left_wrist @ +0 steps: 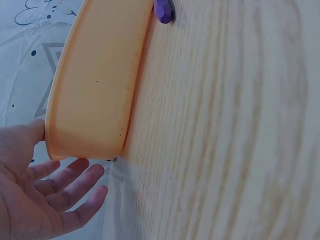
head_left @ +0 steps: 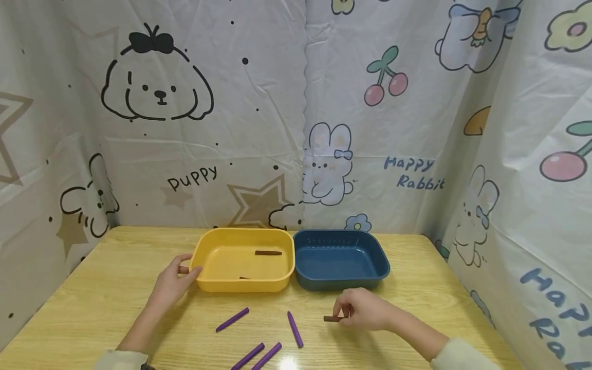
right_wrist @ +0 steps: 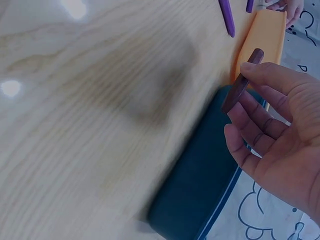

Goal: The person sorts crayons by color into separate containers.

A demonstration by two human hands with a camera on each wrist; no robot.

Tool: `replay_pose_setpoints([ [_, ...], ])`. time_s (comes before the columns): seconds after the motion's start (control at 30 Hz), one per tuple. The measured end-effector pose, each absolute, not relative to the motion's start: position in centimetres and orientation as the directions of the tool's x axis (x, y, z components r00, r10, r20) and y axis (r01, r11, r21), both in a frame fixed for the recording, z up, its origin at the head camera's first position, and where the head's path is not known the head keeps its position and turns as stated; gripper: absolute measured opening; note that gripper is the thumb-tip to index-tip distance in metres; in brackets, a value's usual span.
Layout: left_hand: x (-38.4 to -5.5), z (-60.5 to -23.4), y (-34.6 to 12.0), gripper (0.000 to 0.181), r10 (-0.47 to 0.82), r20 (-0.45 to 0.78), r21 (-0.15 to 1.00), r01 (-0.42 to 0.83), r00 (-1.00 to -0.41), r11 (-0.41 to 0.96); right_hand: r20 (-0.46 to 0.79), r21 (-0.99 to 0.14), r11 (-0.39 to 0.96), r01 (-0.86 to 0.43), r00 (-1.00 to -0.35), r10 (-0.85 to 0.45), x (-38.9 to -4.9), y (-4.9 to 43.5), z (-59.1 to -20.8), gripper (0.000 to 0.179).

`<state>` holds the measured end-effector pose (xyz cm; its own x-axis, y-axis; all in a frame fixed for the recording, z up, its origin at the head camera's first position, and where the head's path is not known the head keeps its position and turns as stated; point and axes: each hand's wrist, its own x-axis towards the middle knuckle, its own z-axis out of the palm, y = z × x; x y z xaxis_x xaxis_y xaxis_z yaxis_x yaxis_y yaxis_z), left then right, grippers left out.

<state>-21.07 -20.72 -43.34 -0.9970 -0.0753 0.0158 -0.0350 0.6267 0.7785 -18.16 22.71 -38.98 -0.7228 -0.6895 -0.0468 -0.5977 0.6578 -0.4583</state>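
Observation:
My right hand [head_left: 363,309] pinches a brown crayon [head_left: 332,318] between thumb and fingertips, just in front of the blue basin [head_left: 342,283]. The right wrist view shows this brown crayon [right_wrist: 243,82] slanting across the fingertips. At the left side of the yellow basin [head_left: 245,285], my left hand [head_left: 174,280] holds the rim, thumb over it and fingers outside. In the left wrist view the left hand [left_wrist: 45,185] has its fingers loosely spread beyond the basin's corner. Inside the yellow basin lie one brown crayon [head_left: 268,253] and another, mostly hidden brown crayon [head_left: 244,278].
Several purple crayons lie on the wooden table [head_left: 152,339]: a purple crayon [head_left: 233,319] at left, a purple crayon [head_left: 295,329] in the middle, and two by the front edge. Both basins stand side by side against the printed curtain [head_left: 259,128].

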Motion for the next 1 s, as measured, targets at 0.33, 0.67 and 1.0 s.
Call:
replay_pose_setpoints([
  [0.33, -21.1, -43.4, -20.8, 0.070, -0.070, 0.011, 0.775, -0.036, -0.997, 0.631, -0.049, -0.450, 0.675, -0.584, -0.739, -0.672, -19.3, 21.4, -38.1, 0.009],
  [0.67, -21.1, -43.5, -20.9, 0.070, -0.071, 0.012, 0.774, -0.035, -0.997, 0.632, -0.042, -0.451, 0.681, -0.576, -0.749, -0.661, -20.5, 19.7, -36.7, 0.008],
  [1.0, -21.0, -43.4, -20.8, 0.068, -0.068, 0.016, 0.774, -0.031, -0.998, 0.632, -0.006, -0.446, 0.666, -0.597, -0.743, -0.670, -21.8, 18.1, -36.7, 0.009],
])
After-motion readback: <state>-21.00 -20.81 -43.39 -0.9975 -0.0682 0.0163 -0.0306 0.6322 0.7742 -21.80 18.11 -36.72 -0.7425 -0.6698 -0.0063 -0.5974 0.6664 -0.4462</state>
